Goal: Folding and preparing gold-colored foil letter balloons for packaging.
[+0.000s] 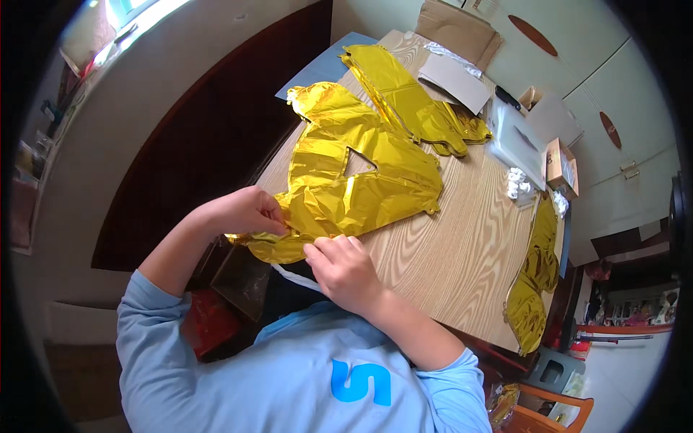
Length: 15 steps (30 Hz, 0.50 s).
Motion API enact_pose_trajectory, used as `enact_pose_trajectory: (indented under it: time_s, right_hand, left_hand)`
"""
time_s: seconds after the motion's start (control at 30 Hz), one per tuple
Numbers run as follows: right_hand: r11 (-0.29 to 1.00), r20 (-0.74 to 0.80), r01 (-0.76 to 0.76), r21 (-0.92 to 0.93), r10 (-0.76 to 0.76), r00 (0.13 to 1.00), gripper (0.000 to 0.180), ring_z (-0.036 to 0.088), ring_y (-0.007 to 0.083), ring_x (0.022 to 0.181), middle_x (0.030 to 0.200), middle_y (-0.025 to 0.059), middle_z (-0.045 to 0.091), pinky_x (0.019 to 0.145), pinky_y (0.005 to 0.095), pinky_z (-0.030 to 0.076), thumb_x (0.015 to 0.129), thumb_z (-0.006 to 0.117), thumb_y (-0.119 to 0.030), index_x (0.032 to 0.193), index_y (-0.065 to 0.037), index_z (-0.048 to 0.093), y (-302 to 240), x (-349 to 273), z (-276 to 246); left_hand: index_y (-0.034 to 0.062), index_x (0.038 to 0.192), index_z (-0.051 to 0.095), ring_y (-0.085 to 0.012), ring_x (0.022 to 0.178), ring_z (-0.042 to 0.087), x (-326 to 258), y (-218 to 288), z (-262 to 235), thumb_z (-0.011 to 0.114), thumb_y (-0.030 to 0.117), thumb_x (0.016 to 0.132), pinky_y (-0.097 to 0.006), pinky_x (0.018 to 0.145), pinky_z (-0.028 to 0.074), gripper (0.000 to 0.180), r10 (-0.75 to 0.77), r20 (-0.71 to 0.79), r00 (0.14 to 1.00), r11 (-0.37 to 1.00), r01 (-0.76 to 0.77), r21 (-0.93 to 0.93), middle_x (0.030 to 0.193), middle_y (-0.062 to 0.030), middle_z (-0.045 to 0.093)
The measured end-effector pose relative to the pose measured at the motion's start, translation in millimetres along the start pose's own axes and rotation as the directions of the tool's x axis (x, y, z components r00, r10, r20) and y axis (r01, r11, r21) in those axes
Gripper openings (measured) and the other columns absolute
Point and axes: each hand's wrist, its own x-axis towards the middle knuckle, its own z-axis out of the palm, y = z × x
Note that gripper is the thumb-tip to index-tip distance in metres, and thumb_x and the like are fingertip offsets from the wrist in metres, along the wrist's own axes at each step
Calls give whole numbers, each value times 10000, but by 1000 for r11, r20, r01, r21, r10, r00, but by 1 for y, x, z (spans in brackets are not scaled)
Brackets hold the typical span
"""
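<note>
A flat, gold foil balloon point(390, 191) with a small triangular hole lies on the wooden table point(447, 274), its near end hanging over the front edge. My left hand point(253, 213) is closed in a pinch on the foil at the near left corner. Curled over the near edge, my right hand point(343, 270) also grips the foil, a little to the right. Both hands' fingertips are partly hidden by the knuckles. Behind lies a second gold foil balloon point(397, 79), flat and creased, close against the first.
Another gold foil piece point(534, 281) lies along the table's right edge. At the back right are a clear plastic bag point(516, 137), a small cardboard box point(561, 169), white crumpled bits point(517, 184) and a grey sheet point(455, 83). An orange chair point(556, 408) stands at the lower right.
</note>
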Motion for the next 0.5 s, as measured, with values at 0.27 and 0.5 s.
enact_pose_trajectory:
  time_s: [0.27, 0.5]
  right_hand:
    - [954, -64, -42, -296, 24, 998, 331, 555, 283, 1095, 1186, 142, 609, 961, 396, 449, 894, 606, -119, 1180, 33, 676, -7, -6, 18]
    - [952, -93, -13, -307, -16, 996, 406, 502, 330, 1299, 1383, 200, 564, 1104, 431, 397, 941, 550, -165, 1278, 39, 648, -19, -2, 24]
  left_hand:
    - [-2, 942, 762, -188, 782, 701, 2, 8, -1, 813, 162, 834, -313, 722, 560, 203, 76, -64, 995, 993, -70, 100, 851, -100, 747]
    - [21, 795, 680, -167, 658, 625, 6, 17, 2, 875, 160, 755, -326, 611, 501, 243, 152, -92, 984, 979, -137, 152, 718, -61, 674]
